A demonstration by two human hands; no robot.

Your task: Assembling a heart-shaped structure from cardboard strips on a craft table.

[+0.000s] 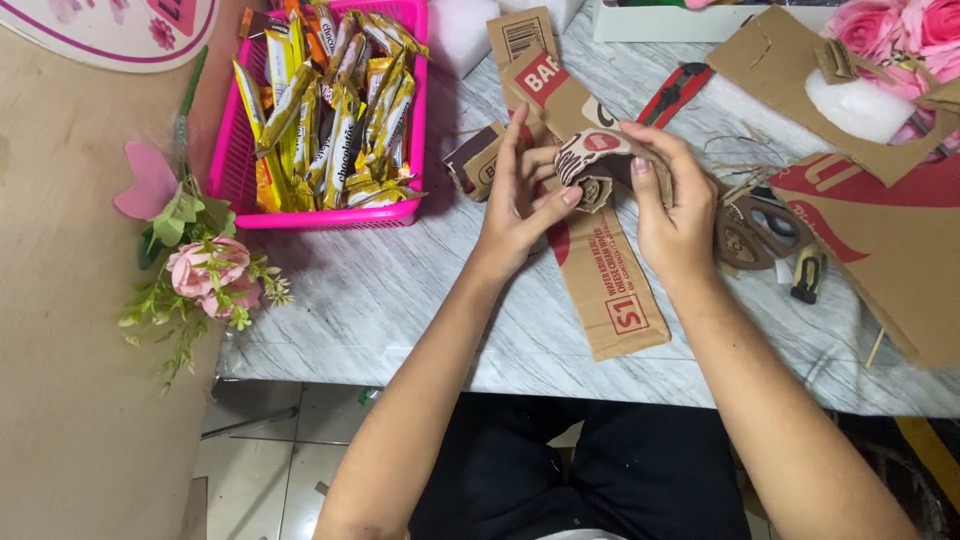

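Note:
Both my hands meet over the middle of the marble-patterned table (400, 310), holding a small rolled piece of brown cardboard (592, 165). My left hand (520, 200) pinches its left side with thumb and fingers. My right hand (668, 200) curls over its right end. Under my hands lies a long flat strip of printed cardboard (610, 290), running toward the table's near edge.
A pink plastic basket (245, 150) full of yellow snack bars stands at the far left. Artificial pink roses (205, 270) lie at the table's left edge. A red utility knife (678, 92), scissors (760, 225), large cardboard pieces (900, 240) and more pink roses (900, 30) fill the right side.

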